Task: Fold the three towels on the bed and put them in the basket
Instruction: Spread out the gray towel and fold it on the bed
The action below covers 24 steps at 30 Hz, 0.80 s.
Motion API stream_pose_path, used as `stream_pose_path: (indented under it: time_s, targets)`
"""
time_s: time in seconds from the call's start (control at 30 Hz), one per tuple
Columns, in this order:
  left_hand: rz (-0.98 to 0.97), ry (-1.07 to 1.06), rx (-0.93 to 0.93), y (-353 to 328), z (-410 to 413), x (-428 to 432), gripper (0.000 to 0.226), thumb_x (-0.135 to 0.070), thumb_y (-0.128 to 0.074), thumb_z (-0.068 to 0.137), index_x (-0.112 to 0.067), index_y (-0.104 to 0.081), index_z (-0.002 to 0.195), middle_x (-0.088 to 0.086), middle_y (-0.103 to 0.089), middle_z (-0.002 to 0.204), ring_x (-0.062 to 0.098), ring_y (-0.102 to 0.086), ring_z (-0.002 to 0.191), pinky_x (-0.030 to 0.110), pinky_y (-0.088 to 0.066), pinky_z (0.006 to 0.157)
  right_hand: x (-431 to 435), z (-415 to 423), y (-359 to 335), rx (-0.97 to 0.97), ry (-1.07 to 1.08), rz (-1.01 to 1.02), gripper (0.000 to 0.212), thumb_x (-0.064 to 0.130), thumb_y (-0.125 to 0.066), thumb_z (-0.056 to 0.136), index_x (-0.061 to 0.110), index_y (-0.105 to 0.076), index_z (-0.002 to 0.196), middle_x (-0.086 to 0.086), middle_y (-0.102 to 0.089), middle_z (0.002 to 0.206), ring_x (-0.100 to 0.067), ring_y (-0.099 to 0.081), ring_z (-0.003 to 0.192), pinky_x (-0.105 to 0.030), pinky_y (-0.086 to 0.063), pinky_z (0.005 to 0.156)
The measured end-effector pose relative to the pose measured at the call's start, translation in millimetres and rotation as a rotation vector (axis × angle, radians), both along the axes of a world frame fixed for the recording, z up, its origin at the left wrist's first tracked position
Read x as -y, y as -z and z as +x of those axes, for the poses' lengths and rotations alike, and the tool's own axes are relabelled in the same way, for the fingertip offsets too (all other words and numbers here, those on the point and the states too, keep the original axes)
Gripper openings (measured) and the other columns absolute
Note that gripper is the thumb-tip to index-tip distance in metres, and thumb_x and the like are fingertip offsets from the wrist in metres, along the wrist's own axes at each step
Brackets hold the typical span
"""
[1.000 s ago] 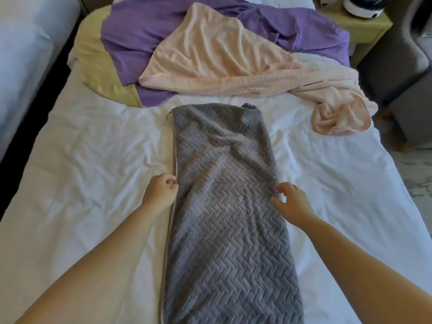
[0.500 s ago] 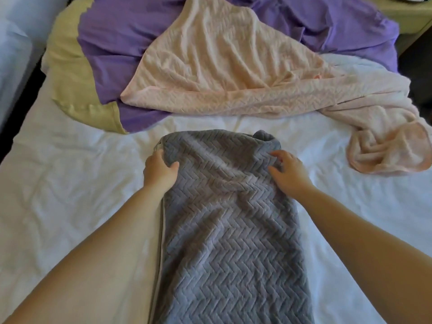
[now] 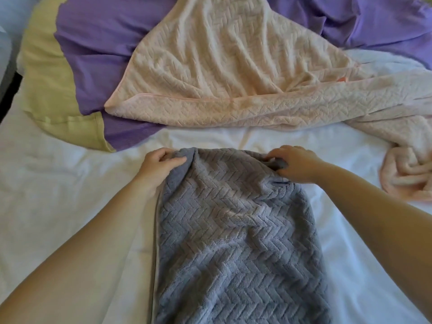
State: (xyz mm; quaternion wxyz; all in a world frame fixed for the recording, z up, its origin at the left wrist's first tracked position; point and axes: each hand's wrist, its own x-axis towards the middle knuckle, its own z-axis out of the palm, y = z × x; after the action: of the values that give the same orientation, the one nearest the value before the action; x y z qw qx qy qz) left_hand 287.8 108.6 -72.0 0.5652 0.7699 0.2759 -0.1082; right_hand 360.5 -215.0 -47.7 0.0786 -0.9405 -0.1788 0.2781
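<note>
Now your left hand [image 3: 159,163] and right hand [image 3: 295,166] each pinch a far corner of the grey towel [image 3: 233,242], a long herringbone-textured strip folded lengthwise on the white bed sheet [image 3: 58,183], slightly bunched between your fingers.

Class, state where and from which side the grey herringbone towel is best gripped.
Pinch the two far corners of the grey herringbone towel from the near end, as the left hand and right hand do: it is a narrow strip running away.
</note>
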Motion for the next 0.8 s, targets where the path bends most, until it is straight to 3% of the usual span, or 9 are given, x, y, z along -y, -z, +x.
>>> stream_pose_path:
  time_s: [0.13,0.23,0.33,0.47,0.53,0.63,0.7,0.73,0.8]
  targets:
    - [0.167,0.244,0.109,-7,-1,-3,0.021,-0.026,-0.075,0.079,-0.036,-0.059,0.088,-0.014,-0.060,0.092,0.002,-0.056,0.087,0.018,-0.045,0.072,13,2,-11,0.100,-0.172,-0.114,0.014,0.040,-0.057,0.086,0.029,-0.061,0.093,0.006,-0.056,0.088,-0.020,-0.052,0.092,-0.035,-0.035,0.080]
    - [0.227,0.287,0.215,-14,-3,-5,0.022,-0.027,-0.071,0.083,-0.044,-0.058,0.086,-0.008,-0.061,0.096,0.006,-0.056,0.090,0.024,-0.046,0.077,33,6,-18,0.195,0.054,0.202,0.012,0.031,-0.060,0.089,0.021,-0.065,0.094,0.003,-0.055,0.090,-0.021,-0.050,0.087,-0.038,-0.040,0.080]
    - [0.077,0.097,0.237,-23,-1,-13,0.014,-0.030,-0.072,0.082,-0.039,-0.062,0.088,0.011,-0.063,0.102,0.024,-0.060,0.094,0.042,-0.049,0.086,52,8,-27,0.274,0.341,0.519,0.016,0.016,-0.060,0.090,0.014,-0.066,0.105,0.005,-0.053,0.108,-0.013,-0.048,0.094,-0.029,-0.036,0.086]
    - [-0.115,0.146,0.135,-22,4,-16,0.038,-0.046,-0.073,0.066,-0.036,-0.068,0.102,-0.001,-0.062,0.109,0.016,-0.057,0.110,0.033,-0.043,0.098,66,9,-22,0.112,0.168,0.196,0.027,0.023,-0.058,0.091,0.013,-0.063,0.116,-0.004,-0.053,0.128,-0.023,-0.046,0.110,-0.036,-0.034,0.097]
    - [-0.002,0.309,0.021,-13,9,-8,0.053,-0.049,-0.074,0.068,-0.029,-0.065,0.116,-0.010,-0.052,0.125,0.010,-0.045,0.124,0.029,-0.036,0.103,64,7,-23,0.041,0.053,0.104,0.028,0.032,-0.062,0.088,0.012,-0.066,0.107,-0.004,-0.055,0.128,-0.027,-0.047,0.114,-0.041,-0.033,0.100]
    - [0.177,0.387,-0.074,0,18,5,0.049,-0.040,-0.066,0.085,-0.016,-0.058,0.127,-0.010,-0.033,0.147,0.009,-0.033,0.135,0.033,-0.031,0.111,58,2,-28,-0.091,0.054,0.192,0.043,0.048,-0.073,0.073,0.016,-0.061,0.099,0.002,-0.054,0.104,-0.021,-0.051,0.093,-0.035,-0.041,0.082]
    - [0.192,0.384,-0.089,2,22,11,0.036,-0.039,-0.065,0.087,-0.018,-0.061,0.116,-0.006,-0.048,0.125,0.014,-0.046,0.119,0.030,-0.040,0.096,57,-1,-26,-0.130,0.049,0.174,0.043,0.042,-0.081,0.067,0.023,-0.053,0.094,0.008,-0.052,0.093,-0.016,-0.051,0.082,-0.029,-0.040,0.065]
    - [0.217,0.390,-0.084,2,24,14,0.023,-0.038,-0.065,0.087,-0.018,-0.063,0.097,-0.003,-0.054,0.104,0.017,-0.053,0.101,0.029,-0.041,0.081,58,-2,-24,-0.125,0.052,0.158,0.043,0.039,-0.082,0.067,0.024,-0.051,0.092,0.007,-0.053,0.088,-0.014,-0.052,0.077,-0.027,-0.038,0.060]
    - [0.275,0.384,-0.040,0,27,16,0.037,-0.033,-0.067,0.086,-0.013,-0.044,0.066,0.000,-0.043,0.071,0.019,-0.048,0.072,0.029,-0.031,0.061,61,3,-23,-0.084,0.099,0.171,0.041,0.033,-0.081,0.069,0.023,-0.049,0.093,0.004,-0.054,0.082,-0.013,-0.052,0.072,-0.027,-0.036,0.055]
